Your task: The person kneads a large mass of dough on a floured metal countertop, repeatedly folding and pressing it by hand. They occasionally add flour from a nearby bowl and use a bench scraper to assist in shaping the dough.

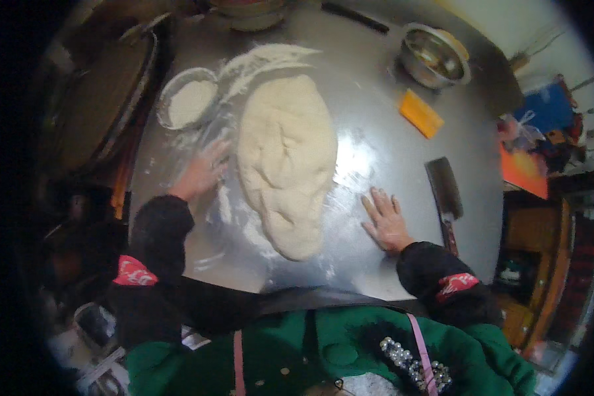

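A long, pale mass of dough (289,148) lies on the metal worktop (376,123), dented along its middle and narrower at the near end. My left hand (203,168) is just left of the dough, blurred, over floury metal; it appears to hold nothing. To the dough's right, my right hand (386,220) rests on the worktop with fingers spread, apart from the dough. A bowl of white flour (190,101) stands beyond my left hand, and loose flour (267,57) streaks the metal behind the dough.
A cleaver (444,190) lies right of my right hand, its handle towards me. Farther back are a yellow dough scraper (420,114), a steel bowl (433,57) and a dark bar-shaped object (355,18). Beyond the worktop's left edge is a large round pan or lid (104,99).
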The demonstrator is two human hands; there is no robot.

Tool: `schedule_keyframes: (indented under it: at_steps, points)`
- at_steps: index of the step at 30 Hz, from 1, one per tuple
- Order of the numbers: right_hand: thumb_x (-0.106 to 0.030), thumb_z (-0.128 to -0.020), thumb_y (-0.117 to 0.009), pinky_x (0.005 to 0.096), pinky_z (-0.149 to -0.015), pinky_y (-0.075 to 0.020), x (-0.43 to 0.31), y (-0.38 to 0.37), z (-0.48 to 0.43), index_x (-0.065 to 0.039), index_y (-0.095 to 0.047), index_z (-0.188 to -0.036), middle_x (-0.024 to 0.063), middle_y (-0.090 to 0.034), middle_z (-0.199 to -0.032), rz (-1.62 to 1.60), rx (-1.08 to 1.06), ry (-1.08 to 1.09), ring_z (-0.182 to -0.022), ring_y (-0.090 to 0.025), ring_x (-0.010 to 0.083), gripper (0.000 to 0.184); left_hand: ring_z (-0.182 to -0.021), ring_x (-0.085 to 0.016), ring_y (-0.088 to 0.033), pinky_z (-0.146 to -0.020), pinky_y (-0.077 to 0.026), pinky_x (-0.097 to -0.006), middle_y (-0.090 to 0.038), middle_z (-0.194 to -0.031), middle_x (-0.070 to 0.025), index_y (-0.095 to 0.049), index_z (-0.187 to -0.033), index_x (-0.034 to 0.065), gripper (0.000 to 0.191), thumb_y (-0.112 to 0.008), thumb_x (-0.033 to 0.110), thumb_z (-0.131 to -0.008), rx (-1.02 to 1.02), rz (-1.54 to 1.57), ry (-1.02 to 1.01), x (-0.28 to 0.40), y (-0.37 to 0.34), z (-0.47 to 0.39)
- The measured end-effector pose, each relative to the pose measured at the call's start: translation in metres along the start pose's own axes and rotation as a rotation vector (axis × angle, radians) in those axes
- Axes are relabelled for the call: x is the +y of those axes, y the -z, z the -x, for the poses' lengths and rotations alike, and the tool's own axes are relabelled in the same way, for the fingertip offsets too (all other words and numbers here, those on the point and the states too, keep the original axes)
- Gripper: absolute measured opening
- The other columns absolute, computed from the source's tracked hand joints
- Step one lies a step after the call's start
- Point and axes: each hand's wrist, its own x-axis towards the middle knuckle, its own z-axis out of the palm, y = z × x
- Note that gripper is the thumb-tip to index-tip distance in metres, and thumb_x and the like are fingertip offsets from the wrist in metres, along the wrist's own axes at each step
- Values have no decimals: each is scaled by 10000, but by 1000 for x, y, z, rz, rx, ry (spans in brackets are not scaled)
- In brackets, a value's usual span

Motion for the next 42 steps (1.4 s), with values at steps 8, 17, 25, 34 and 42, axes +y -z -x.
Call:
schedule_keyframes:
  at_steps: [8, 17, 25, 34, 42]
  points:
    - [-355, -895, -456, 468, -1094, -163, 49, 16, -191, -147, -309, -1390, 158, -234, -1456, 86, 266, 36, -1344, -227, 306, 558, -1357, -298, -198, -1096, -138, -467, -215, -1480, -115, -284, -1411, 125, 565, -418, 323, -899, 148, -520, 89, -43, -53, -68]
    - [-426, -899, -418, 524, -1050, -223, 52, 15, -359, -154, -339, -1376, 168, -290, -1435, 147, 521, -147, -1324, -272, 328, 555, -1311, -336, -286, -1088, -179, -437, -268, -1451, -158, -303, -1392, 53, 584, -446, 264, -866, 133, -581, -95, -33, -29, -180]
    - [-507, -952, -291, 316, -1052, -258, -42, 92, -279, 5, -356, -1350, 136, -292, -1438, -1515, -375, 36, -1296, -306, 207, 652, -1317, -343, -265, -1082, -216, -437, -285, -1444, -128, -316, -1392, 78, 542, -410, 287, -901, 81, 754, -182, 35, 7, -151]
    - [-274, -886, -503, 383, -1054, -248, -64, 82, -99, -67, -500, -1223, 151, -397, -1295, -895, -56, 519, -1230, -344, 299, 396, -1328, -368, -231, -1086, -191, -453, -243, -1436, -209, -330, -1396, 145, 545, -429, 386, -916, 84, 269, -295, 132, -50, -25]
    - [-456, -696, -667, 659, -1011, -102, -49, 48, -63, -221, -375, -1351, 238, -154, -1437, -117, -46, 608, -1304, -174, 456, 754, -1367, -412, -72, -989, -74, -682, -131, -1466, -247, -286, -1423, 230, 621, -463, 470, -878, -517, -169, -357, 149, -87, 18]
